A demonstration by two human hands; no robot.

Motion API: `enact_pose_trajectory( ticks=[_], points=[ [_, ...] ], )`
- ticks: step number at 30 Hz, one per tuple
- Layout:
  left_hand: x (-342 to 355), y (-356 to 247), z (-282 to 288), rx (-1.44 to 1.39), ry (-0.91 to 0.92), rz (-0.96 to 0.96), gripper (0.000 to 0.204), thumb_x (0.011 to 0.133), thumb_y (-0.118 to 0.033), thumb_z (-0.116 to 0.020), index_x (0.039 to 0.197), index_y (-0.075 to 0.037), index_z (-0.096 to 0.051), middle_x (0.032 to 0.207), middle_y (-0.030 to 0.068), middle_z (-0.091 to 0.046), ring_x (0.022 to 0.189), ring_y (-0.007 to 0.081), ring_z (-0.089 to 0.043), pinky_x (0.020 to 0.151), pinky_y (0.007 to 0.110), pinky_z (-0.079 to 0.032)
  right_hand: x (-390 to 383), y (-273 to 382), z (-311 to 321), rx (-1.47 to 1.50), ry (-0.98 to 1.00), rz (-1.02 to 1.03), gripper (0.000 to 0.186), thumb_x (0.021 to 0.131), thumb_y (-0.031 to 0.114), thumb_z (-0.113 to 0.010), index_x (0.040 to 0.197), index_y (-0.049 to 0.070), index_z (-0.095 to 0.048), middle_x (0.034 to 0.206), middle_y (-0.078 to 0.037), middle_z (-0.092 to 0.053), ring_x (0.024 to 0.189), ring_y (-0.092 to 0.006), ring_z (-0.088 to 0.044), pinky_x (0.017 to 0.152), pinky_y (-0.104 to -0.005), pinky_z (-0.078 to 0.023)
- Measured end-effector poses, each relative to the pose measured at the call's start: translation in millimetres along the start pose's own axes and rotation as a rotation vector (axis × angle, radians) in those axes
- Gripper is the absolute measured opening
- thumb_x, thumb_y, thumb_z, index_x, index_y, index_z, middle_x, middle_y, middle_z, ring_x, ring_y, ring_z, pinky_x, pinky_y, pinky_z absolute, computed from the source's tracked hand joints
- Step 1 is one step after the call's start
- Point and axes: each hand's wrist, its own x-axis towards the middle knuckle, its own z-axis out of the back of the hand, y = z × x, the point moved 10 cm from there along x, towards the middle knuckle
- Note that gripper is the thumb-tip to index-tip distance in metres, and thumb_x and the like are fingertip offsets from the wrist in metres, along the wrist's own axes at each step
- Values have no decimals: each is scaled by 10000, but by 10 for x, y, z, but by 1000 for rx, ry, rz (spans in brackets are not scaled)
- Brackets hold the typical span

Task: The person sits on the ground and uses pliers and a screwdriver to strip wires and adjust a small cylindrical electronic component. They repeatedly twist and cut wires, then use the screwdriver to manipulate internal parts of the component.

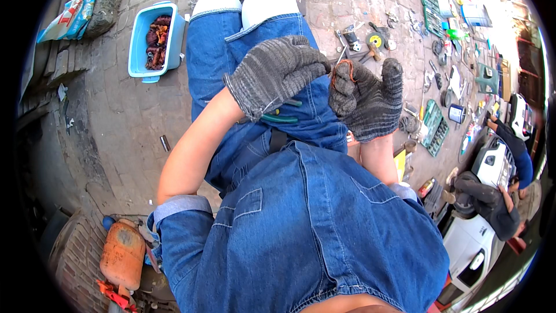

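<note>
My left hand (275, 75), in a dark grey knit glove, is closed with its curled fingertips by a thin orange wire (343, 62); what it grips is hidden. My right hand (365, 98), gloved alike, has its fingers curled on that looped wire, with the thumb raised. Both hands are over my lap in blue denim. Green-handled pliers (281, 119) lie on the denim under my left hand, partly hidden.
A blue tub (136, 52) of copper-coloured coils stands left. Scattered tools, green socket cases (434, 127) and a grinding disc (376, 41) lie right. An orange gas cylinder (121, 255) is lower left. Two other people (483, 194) are beside white machines (469, 249) at right.
</note>
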Motion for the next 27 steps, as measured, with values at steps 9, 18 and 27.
enact_pose_trajectory(
  ticks=[9,18,27],
  points=[
    [-73,-68,16,90,-100,99,229,837,-191,-570,995,-43,-644,923,127,-646,857,278,-611,757,353,-491,-16,66,12,48,-219,113,868,760,675,-475,1248,-39,-412,968,-86,-528,680,-165,-402,635,-292,-340],
    [-45,31,-26,-82,-116,204,236,843,-196,-570,992,-25,-636,939,148,-638,863,289,-611,763,357,-491,8,29,-348,301,349,18,807,827,598,-439,1288,-62,-390,1266,-207,-470,942,-258,-510,823,-347,-404],
    [-81,-126,-59,126,-137,80,231,836,-173,-570,1002,-24,-629,930,150,-635,853,287,-615,750,357,-496,-19,90,-136,234,36,164,892,775,546,-575,1314,-105,-290,1290,-205,-421,1091,-280,-478,907,-384,-395]
  ],
)
